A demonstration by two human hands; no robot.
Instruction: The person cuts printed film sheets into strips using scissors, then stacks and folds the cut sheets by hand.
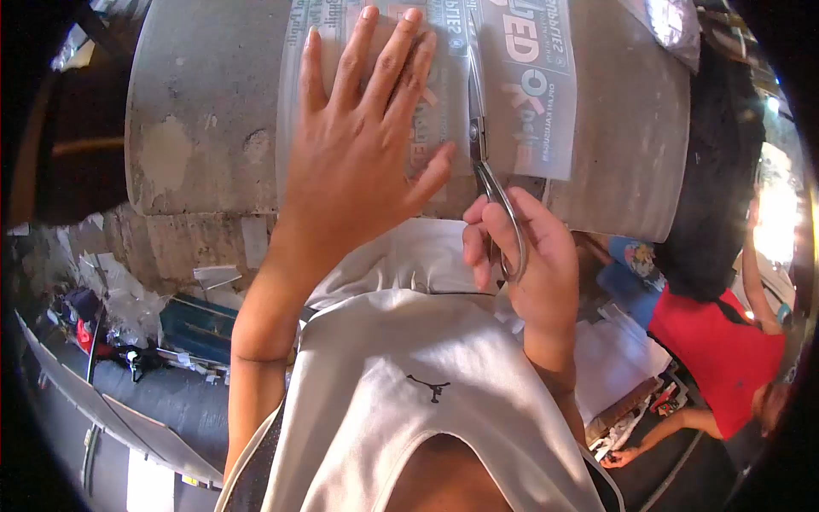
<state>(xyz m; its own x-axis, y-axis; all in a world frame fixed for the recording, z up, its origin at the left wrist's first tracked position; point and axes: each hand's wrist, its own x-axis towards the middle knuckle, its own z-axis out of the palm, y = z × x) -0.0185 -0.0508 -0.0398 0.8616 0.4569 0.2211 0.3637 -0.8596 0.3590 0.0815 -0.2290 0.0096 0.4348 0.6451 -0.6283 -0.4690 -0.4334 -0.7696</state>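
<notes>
My left hand [363, 141] lies flat with its fingers spread on a translucent printed plastic sheet [546, 128]. The sheet rests on a grey, worn work surface [200, 111]. In my right hand [529, 247] is a pair of metal scissors [479, 141], the fingers wrapped round its handles. The scissors point away from me, with their blades along the sheet between its left and right parts. My left thumb is just left of the scissors, not touching them.
A person in a red shirt [704, 358] is at the right, one arm near small items. Clear plastic [670, 26] lies at the surface's upper right corner. Paper and plastic scraps [115, 294] and a dark green box [198, 333] are at the lower left.
</notes>
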